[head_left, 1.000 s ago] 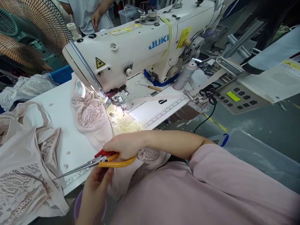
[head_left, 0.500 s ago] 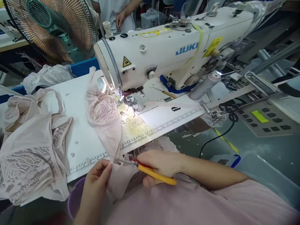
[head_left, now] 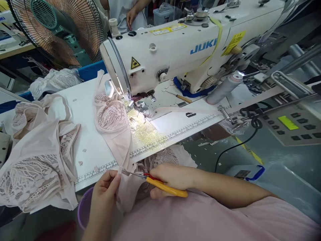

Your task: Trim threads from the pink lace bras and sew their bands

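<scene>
My left hand pinches the edge of a pale pink lace bra between thumb and fingers, just off the front edge of the sewing table. In my right hand is a pair of scissors with one orange and one red handle. Their blade tips lie at the band close to my left fingertips; whether they are closed through the fabric I cannot tell. The bra reaches up over the table to the needle area of a white sewing machine. More pink lace fabric hangs at the table's front edge.
A heap of pink lace bras lies at the left of the table. A fan and a person's hand are at the back. A thread cone, a control panel and a clear bin stand right. A purple bin sits below.
The view has shifted slightly. My left hand still pinches the band, and the scissors stay at nearly the same spot, their tips beside my left fingers.
</scene>
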Available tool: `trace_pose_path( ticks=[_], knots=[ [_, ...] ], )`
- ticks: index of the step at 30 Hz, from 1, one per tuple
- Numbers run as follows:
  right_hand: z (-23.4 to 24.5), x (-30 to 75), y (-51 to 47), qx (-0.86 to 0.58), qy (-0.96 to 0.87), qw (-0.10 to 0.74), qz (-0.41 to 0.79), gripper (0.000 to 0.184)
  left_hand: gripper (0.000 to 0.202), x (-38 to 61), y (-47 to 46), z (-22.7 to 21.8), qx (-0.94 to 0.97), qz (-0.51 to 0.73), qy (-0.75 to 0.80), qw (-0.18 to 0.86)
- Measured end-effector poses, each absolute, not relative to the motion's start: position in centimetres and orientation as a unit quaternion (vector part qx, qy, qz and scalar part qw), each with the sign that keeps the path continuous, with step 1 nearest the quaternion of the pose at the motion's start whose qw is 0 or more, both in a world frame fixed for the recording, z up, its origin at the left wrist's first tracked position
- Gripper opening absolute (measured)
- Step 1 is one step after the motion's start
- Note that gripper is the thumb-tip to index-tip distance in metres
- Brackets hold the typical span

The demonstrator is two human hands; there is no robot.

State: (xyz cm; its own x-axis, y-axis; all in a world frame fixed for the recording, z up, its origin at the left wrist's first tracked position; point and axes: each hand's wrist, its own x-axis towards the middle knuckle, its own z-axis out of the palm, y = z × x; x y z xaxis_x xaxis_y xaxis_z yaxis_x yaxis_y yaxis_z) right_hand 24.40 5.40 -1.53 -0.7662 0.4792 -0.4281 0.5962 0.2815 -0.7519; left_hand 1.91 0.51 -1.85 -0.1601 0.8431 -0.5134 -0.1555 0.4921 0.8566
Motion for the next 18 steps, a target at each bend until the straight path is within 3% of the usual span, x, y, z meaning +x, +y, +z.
trace_pose_path(
  ticks=[18],
  knots=[
    [-1.1,24.1,5.3,0.348,0.771,0.066,-0.53,0.049,0.03,3.4,0.6,-1.5,0.282,0.404,0.667,0.559]
  ],
)
